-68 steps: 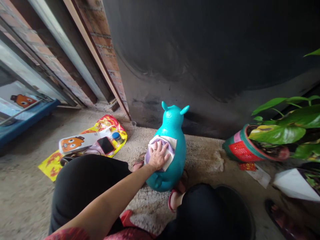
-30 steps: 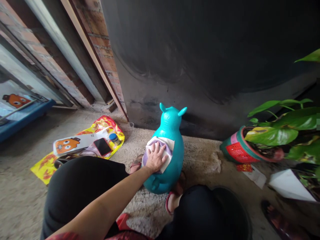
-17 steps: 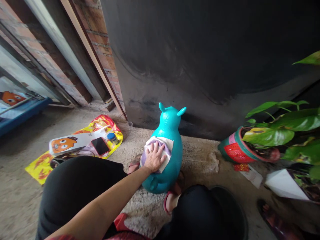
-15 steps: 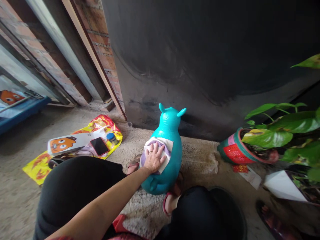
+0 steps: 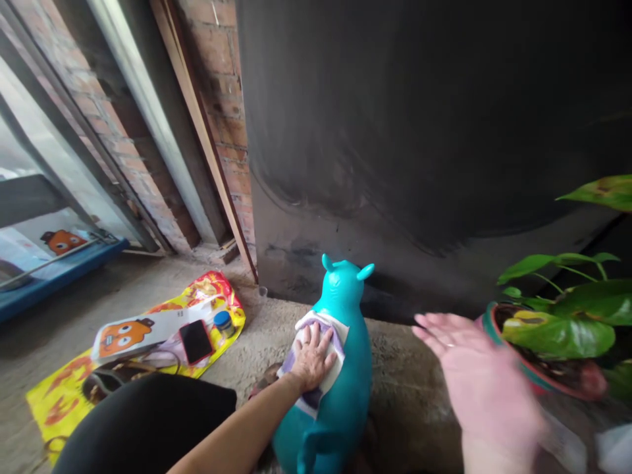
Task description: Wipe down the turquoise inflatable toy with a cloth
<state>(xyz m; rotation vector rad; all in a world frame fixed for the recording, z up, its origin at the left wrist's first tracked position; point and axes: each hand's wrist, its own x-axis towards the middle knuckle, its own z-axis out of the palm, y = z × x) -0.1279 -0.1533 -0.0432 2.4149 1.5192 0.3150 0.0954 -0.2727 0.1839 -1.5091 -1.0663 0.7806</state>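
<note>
A teal inflatable animal toy [image 5: 353,355] with two small ears and a tail stands on the floor between my legs. Across its back lies a white and purple cloth [image 5: 340,334]. My left hand [image 5: 312,355] rests flat on the cloth with its fingers spread, pressing it against the toy. To the right, my right hand [image 5: 486,375] is raised in the air, palm showing and fingers stretched out. It is blurred by motion, holds nothing and partly covers a plant pot.
A yellow and red bag [image 5: 54,401] on the floor at left carries a phone [image 5: 196,342], a blue-lidded jar [image 5: 224,324] and a white printed packet [image 5: 143,332]. A dark panel [image 5: 395,164] stands ahead. At right is a potted plant [image 5: 573,322]; at far left, a blue tray [image 5: 64,270].
My right hand has come into view at the right, open. My left hand stays on the cloth, shifted slightly toward the toy's head. The camera view has tilted up.
</note>
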